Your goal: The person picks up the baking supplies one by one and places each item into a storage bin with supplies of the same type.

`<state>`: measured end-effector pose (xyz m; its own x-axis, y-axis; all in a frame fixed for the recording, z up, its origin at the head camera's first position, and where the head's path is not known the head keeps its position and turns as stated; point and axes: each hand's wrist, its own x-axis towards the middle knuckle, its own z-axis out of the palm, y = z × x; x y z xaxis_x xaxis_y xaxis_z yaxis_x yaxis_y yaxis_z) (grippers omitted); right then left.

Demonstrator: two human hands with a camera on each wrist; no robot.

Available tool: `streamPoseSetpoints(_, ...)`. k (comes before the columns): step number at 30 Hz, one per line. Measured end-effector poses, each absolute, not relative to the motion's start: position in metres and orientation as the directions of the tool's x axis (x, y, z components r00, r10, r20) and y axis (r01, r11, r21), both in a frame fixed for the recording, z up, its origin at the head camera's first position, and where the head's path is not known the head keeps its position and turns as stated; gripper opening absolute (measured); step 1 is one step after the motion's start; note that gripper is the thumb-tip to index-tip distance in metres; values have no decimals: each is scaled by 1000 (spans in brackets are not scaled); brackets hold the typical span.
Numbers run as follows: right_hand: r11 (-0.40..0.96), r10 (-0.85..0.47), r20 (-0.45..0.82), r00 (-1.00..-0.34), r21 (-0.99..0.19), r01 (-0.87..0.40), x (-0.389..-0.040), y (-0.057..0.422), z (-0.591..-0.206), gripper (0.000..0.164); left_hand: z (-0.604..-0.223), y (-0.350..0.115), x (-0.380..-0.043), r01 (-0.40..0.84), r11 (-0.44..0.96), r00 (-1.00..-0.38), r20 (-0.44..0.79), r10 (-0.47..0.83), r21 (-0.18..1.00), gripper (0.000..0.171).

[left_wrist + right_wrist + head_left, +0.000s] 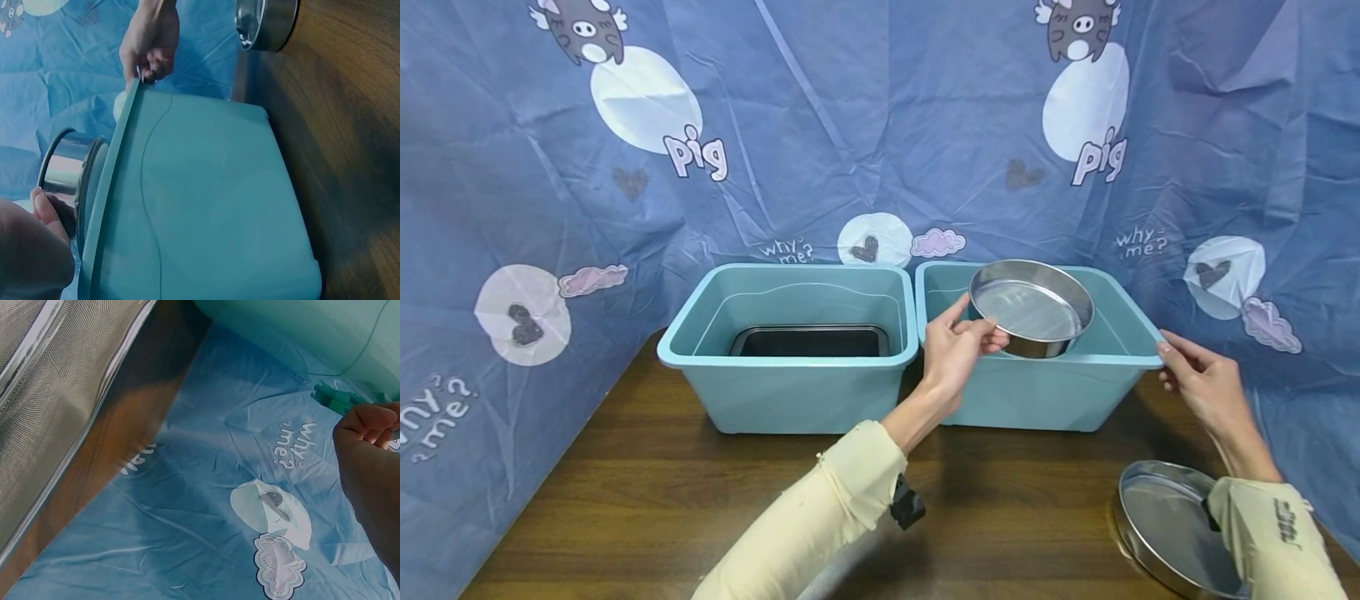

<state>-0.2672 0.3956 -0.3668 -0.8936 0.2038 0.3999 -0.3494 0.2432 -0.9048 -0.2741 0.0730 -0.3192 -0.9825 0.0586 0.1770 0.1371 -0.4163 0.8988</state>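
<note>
My left hand (953, 346) pinches the edge of a round metal sieve (1033, 307), thumb on its near left side. The sieve hovers tilted over the front rim of the right teal bin (1030, 396), and in the left wrist view its shiny wall (65, 165) stands beside that rim. At the bin's front right corner, my right hand (1210, 387) grips the rim with thumb and fingers. A second round sieve (1180, 517) lies on the table under my right forearm; its fine mesh (62, 412) fills the left of the right wrist view.
A matching teal bin (790, 396) stands close on the left, with a black rectangular tray (808, 342) inside. Both bins sit on a brown wooden table (700, 517). Blue printed cloth (865, 125) hangs behind and at the sides. Beside my right hand is a green piece (337, 399).
</note>
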Motion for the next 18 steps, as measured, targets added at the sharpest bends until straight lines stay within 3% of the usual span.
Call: streamPoseSetpoints(18, 213, 207, 390, -897, -913, -348, -266, 395, -367, 28, -320, 76, -279, 117, -427, -986, 155, 56, 897, 62)
